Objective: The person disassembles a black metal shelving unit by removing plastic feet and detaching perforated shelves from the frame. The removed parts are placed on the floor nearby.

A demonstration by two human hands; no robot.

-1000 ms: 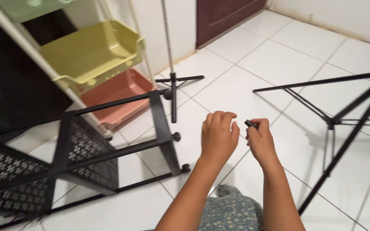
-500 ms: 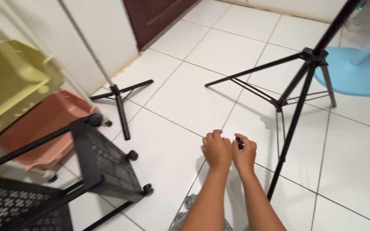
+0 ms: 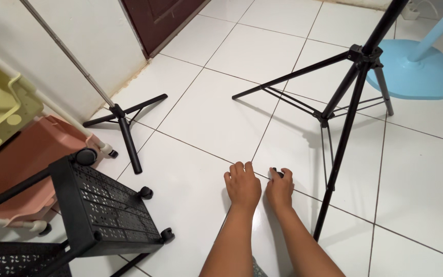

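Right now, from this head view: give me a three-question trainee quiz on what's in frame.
1. True or false: the right hand holds a small black part at its fingertips.
2. What lies nearest the left hand? A) black perforated cart B) blue fan base C) dark door
3. Fill in: both hands are down at the white tiled ____.

Key: 1 true. 2 A. 3 floor.
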